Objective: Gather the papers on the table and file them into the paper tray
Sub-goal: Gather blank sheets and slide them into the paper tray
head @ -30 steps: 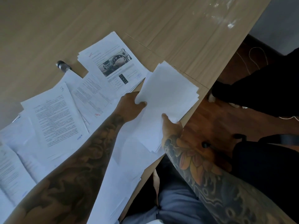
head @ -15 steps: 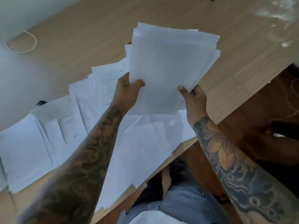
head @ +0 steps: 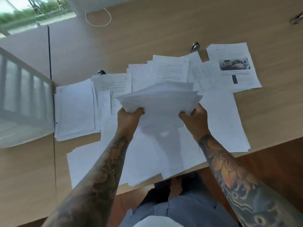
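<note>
Gathered stack being held above the scattered sheets

The paper stack (head: 157, 102) is hanging over the tabletop (head: 164, 33), long axis running left-right; left hand (head: 128, 117) and right hand (head: 195, 118) are pinching its near corners, fingers (head: 185, 114) closed on it. No tray is showing.

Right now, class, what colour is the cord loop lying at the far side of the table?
White, seen in the head view: the cord loop.
</note>
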